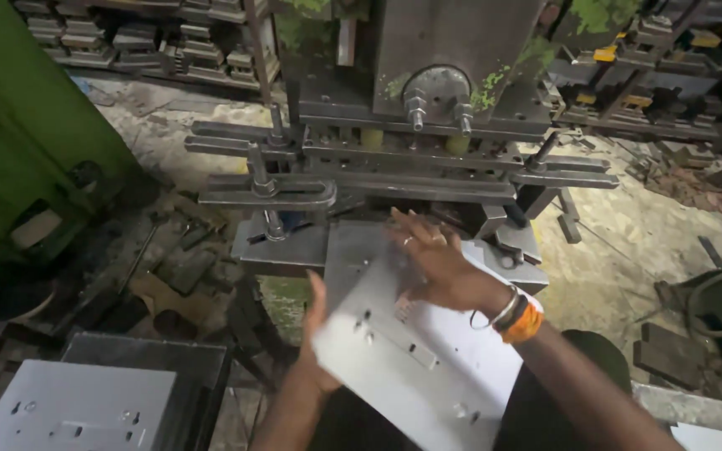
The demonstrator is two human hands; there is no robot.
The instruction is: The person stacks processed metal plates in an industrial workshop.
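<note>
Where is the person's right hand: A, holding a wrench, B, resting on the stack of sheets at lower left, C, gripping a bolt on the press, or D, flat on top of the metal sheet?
D: the right hand lies spread on top of the metal sheet, while the left hand holds the sheet's left edge.

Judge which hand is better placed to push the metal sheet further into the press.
Probably the right hand: it lies flat on top of the metal sheet, fingers toward the press. The left hand only grips the sheet's near left edge, steadying it.
</note>
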